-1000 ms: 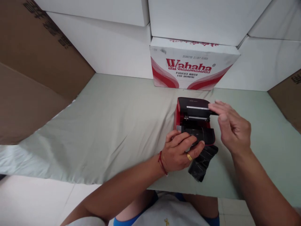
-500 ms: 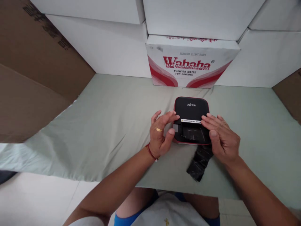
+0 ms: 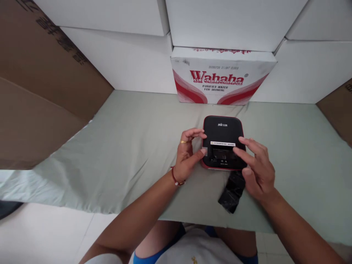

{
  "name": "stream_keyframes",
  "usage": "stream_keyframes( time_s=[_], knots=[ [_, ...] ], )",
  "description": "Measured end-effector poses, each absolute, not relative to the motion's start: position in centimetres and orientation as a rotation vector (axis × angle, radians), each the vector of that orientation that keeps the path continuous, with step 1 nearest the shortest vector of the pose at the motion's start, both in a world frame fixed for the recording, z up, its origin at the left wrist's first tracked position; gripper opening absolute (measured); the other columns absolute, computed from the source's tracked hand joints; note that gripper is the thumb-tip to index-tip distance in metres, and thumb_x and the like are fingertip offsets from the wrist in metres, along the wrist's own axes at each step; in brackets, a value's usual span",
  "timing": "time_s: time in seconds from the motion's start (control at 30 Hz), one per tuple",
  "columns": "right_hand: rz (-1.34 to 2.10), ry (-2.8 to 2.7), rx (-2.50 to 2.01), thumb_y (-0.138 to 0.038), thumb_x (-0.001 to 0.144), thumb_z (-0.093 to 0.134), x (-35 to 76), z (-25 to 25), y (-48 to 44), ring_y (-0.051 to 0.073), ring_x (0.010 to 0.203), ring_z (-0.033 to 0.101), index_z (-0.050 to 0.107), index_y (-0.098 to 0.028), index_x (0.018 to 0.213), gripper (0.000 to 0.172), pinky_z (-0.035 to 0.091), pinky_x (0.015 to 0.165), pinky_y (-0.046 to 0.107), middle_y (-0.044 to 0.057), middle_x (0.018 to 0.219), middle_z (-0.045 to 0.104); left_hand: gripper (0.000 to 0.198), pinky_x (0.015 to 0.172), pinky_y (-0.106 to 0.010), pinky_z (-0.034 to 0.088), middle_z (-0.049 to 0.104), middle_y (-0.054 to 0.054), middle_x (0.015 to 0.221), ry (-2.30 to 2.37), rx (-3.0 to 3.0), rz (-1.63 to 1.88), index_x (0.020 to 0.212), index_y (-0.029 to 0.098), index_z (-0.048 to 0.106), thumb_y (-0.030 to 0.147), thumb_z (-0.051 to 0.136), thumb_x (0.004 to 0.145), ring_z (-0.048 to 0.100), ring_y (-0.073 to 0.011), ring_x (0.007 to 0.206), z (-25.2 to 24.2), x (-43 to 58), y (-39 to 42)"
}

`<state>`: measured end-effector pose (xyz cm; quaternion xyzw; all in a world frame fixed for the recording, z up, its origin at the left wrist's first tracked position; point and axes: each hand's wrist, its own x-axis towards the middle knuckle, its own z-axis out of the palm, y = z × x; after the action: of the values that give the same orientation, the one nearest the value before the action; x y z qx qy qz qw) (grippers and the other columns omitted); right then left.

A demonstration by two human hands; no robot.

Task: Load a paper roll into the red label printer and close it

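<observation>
A squarish black label printer (image 3: pixel 224 132) with a red rim lies on the green cloth. It has a white warning strip, a dark glossy window and small icons at its front. My left hand (image 3: pixel 187 156) rests at its left edge, thumb on the front left corner and fingers along the side, apart from the thumb. At the right edge is my right hand (image 3: pixel 258 167), fingers spread, with fingertips at the printer's top and side. A crumpled strip of black plastic film (image 3: pixel 232 194) lies on the cloth in front of the printer, near my right hand.
A Wahaha water carton (image 3: pixel 220 79) stands behind the printer, against stacked white boxes (image 3: pixel 123 60). Brown cardboard (image 3: pixel 55 99) rises on the left, and more brown cardboard (image 3: pixel 337 113) on the right. The cloth's front edge hangs just above my lap.
My right hand has lifted slightly and its fingers have spread. My left thumb has come onto the printer's corner. Small icons now show on the front, where a dark glossy surface was before.
</observation>
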<state>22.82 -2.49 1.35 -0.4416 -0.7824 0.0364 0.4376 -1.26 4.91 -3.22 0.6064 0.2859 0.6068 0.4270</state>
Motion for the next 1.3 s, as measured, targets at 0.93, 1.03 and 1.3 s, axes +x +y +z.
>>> stream_keyframes(
  time_s=[0.93,1.03,1.3],
  knots=[
    [0.351,-2.042,-1.168,-0.029,0.109,0.061,22.7,7.5,-0.6,0.021,0.083,0.073,0.083,-0.028,0.094,0.026,0.06,0.082,0.04,0.003,0.091,0.082,0.071,0.133,-0.055,0.043,0.052,-0.008,0.172,0.618,1.049,1.255,0.153,0.038,0.051,0.058,0.08,0.091,0.049,-0.0297,0.163,-5.5,-0.3,6.3],
    [0.371,-2.229,-1.541,-0.03,0.11,0.055,21.6,9.9,2.5,0.023,0.091,0.078,0.083,-0.025,0.1,0.03,0.059,0.082,0.038,0.007,0.105,0.085,0.056,0.132,-0.051,0.043,0.063,-0.009,0.157,0.717,0.865,1.299,0.137,0.032,0.059,0.049,0.084,0.09,0.058,-0.0264,0.153,-5.7,0.1,6.6],
    [0.205,-2.7,-2.086,-0.008,0.099,0.05,15.6,10.0,8.6,0.034,0.103,0.082,0.084,-0.015,0.118,0.039,0.058,0.083,0.042,0.022,0.117,0.085,0.038,0.114,-0.043,0.052,0.073,-0.006,0.129,0.722,0.75,1.245,0.121,0.024,0.067,0.04,0.082,0.09,0.071,-0.02,0.115,-5.1,0.2,6.5]
  ],
)
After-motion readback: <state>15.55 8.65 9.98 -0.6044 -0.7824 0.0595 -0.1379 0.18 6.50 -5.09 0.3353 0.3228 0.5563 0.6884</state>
